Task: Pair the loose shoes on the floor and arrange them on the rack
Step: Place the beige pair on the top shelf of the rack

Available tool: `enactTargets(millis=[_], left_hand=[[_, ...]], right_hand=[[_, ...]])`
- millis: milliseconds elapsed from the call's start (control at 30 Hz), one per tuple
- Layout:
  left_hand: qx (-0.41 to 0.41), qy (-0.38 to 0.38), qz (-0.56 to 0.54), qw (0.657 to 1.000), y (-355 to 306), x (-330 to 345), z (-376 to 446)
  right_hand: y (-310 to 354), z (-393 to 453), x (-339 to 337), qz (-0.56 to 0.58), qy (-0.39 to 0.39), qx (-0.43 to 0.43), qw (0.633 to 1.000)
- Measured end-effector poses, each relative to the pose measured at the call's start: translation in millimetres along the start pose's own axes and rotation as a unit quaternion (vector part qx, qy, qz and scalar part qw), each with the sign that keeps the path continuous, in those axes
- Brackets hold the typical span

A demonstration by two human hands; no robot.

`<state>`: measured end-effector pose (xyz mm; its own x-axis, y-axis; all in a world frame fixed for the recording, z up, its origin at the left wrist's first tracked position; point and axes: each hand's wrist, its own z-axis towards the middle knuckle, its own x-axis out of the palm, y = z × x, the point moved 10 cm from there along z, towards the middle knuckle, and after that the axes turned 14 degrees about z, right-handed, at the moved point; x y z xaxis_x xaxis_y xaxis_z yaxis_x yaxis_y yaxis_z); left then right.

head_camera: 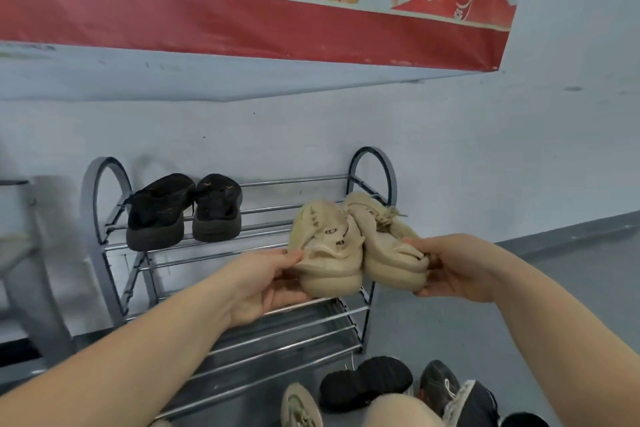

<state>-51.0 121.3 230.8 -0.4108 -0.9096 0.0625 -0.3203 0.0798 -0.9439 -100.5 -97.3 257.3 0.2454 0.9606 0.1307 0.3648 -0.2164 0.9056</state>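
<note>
While gripping beige shoes (356,246): both hands, left (266,284), right (450,270), above rack (242,229).

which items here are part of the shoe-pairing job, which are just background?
Job: beige shoes held by left hand and right hand; black pair on the rack; loose shoes on the floor.
Background: red banner; grey stand.

black shoes (183,211) left, top shelf (294,204) right seemingly free

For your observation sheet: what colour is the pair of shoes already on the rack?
Black pair of shoes, clearest in the head view.
</note>
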Motion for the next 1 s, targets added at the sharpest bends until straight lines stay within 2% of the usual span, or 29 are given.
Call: enactTargets(millis=[267, 567, 800, 1000], left_hand=[[0.033, -0.012, 0.001, 0.999, -48.9, 3.3, 3.8], [0.025, -0.075, 0.009, 0.997, -56.8, -35.7, 64.1], [0.016, -0.071, 0.024, 0.997, -80.9, -43.2, 122.1], [-0.013, -0.088, 0.05, 0.995, -74.3, -59.4, 163.5]], right_hand=[[43.9, 4.4, -1.6, 0.025, 0.006, -0.036, 0.999], [55.4, 96.0, 19.2, -0.022, -0.001, -0.048, 0.999], [80.4, 151.3, 21.8, -0.062, -0.026, -0.11, 0.992], [90.1, 188.9, 14.5, -0.071, -0.042, -0.103, 0.991]])
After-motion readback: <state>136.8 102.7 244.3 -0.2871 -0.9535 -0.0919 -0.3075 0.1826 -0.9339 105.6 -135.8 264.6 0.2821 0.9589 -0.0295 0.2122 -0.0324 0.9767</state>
